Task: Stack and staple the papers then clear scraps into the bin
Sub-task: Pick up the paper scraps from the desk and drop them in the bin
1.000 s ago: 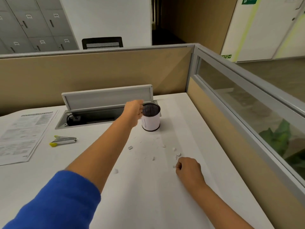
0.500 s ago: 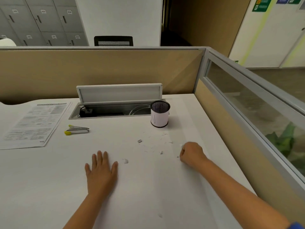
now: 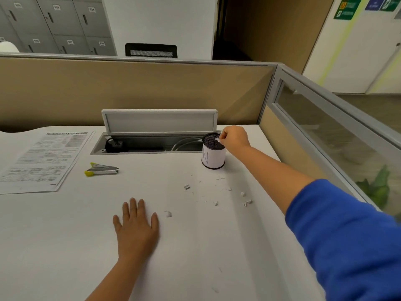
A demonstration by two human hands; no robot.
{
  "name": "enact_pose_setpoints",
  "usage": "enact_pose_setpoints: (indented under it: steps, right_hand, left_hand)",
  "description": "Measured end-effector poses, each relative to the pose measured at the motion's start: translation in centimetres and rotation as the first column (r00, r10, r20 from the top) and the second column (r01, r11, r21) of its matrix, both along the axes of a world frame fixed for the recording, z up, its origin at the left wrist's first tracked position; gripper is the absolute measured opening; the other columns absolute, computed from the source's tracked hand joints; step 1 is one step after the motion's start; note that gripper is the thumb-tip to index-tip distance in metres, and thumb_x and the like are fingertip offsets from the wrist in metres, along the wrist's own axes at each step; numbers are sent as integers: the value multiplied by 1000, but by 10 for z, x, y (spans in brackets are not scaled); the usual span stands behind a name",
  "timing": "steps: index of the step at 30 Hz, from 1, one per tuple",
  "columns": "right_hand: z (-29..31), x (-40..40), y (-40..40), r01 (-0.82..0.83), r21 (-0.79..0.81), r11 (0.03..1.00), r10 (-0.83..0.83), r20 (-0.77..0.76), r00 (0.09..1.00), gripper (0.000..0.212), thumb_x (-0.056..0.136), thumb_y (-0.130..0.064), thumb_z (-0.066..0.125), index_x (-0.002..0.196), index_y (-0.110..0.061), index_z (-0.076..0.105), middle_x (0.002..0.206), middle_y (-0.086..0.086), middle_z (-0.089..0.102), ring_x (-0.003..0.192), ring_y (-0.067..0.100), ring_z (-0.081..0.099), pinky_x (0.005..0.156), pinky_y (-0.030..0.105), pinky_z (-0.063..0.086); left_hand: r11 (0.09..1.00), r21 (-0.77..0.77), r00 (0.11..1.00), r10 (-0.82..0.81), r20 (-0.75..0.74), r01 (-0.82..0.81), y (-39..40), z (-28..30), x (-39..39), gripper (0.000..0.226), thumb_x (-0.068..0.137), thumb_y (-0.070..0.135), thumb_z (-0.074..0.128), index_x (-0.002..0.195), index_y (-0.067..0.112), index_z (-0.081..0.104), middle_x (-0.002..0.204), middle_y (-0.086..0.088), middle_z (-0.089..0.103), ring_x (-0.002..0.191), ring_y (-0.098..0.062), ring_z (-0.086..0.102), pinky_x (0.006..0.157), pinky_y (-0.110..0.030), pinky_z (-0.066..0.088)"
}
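A small mesh bin point(image 3: 213, 156) wrapped in white paper stands on the white desk point(image 3: 65, 246) by the cable tray. My right hand point(image 3: 235, 139) hovers over the bin's rim, fingers pinched on a white paper scrap point(image 3: 217, 139). My left hand point(image 3: 135, 227) lies flat on the desk, fingers spread, holding nothing. Several paper scraps point(image 3: 245, 199) and loose staples lie scattered between the bin and my left hand; one curled scrap point(image 3: 168, 213) sits just right of my left thumb. The stack of printed papers point(image 3: 43, 160) rests at far left, the yellow-tipped stapler point(image 3: 101, 169) beside it.
An open cable tray point(image 3: 149, 144) with a raised grey lid runs along the back of the desk. Tan partition walls point(image 3: 130, 92) close the back, and a glass-topped partition point(image 3: 325, 135) closes the right side. A small metal staple block point(image 3: 187, 187) lies among the scraps.
My right hand lifted from the desk near the scraps and moved up to the bin with a scrap pinched. My left hand drew back from the bin and stays flat on the desk.
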State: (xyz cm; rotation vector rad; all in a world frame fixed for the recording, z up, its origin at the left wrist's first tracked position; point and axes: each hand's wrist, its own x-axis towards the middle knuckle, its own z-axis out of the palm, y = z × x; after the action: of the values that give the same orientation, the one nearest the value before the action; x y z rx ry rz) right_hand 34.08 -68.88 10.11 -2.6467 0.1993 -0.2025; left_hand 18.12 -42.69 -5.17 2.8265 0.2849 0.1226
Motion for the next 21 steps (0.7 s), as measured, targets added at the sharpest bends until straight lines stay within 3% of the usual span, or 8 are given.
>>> enact_pose_setpoints:
  steps: [5, 11, 13, 17, 19, 21]
  right_hand:
    - [-9, 1, -3, -43, -8, 999, 42, -14, 999, 34, 85, 2, 52, 113, -10, 68, 121, 11, 65, 114, 28, 57, 97, 31, 45]
    - [-24, -56, -30, 57, 126, 990, -80, 189, 979, 29, 85, 4, 47, 100, -2, 71, 109, 13, 70, 104, 28, 62, 90, 30, 46]
    - [-39, -80, -41, 104, 94, 990, -113, 93, 989, 25, 86, 1, 49, 98, -3, 70, 108, 13, 70, 103, 28, 63, 87, 29, 47]
    - [-71, -115, -51, 83, -57, 995, -97, -334, 938, 24, 87, -21, 57, 102, -5, 68, 108, 11, 68, 107, 28, 61, 76, 25, 42]
    - [-84, -129, -48, 74, -10, 997, -72, -362, 929, 24, 85, -26, 60, 97, -6, 66, 102, 12, 65, 106, 29, 62, 74, 26, 41]
    - [-91, -138, -42, 60, -28, 998, -66, -312, 948, 29, 85, -25, 62, 107, -6, 66, 111, 11, 60, 106, 28, 60, 82, 27, 45]
  left_hand:
    - [1000, -4, 1000, -4, -6, 4, 3, -2, 2, 59, 93, 43, 29, 145, 15, 23, 156, -5, 17, 146, -23, 6, 117, -49, 6]
    - [1000, 8, 1000, -9, -12, 9, 4, -4, 5, 58, 93, 42, 29, 144, 15, 24, 155, -7, 19, 145, -25, 7, 116, -50, 9]
    - [1000, 11, 1000, -11, -14, 12, 3, -3, 5, 58, 93, 41, 30, 144, 14, 24, 155, -7, 19, 145, -25, 8, 115, -50, 9]
    - [1000, 24, 1000, -11, -22, 11, 3, -2, 4, 57, 93, 41, 30, 143, 14, 26, 155, -8, 21, 145, -26, 10, 115, -51, 11]
    - [999, 31, 1000, -13, -17, 13, 3, -2, 4, 56, 93, 40, 31, 142, 13, 28, 153, -9, 25, 144, -27, 13, 114, -52, 13]
    - [999, 38, 1000, -13, -17, 13, 3, -2, 4, 55, 93, 39, 33, 140, 12, 31, 151, -11, 28, 142, -28, 16, 113, -53, 15]
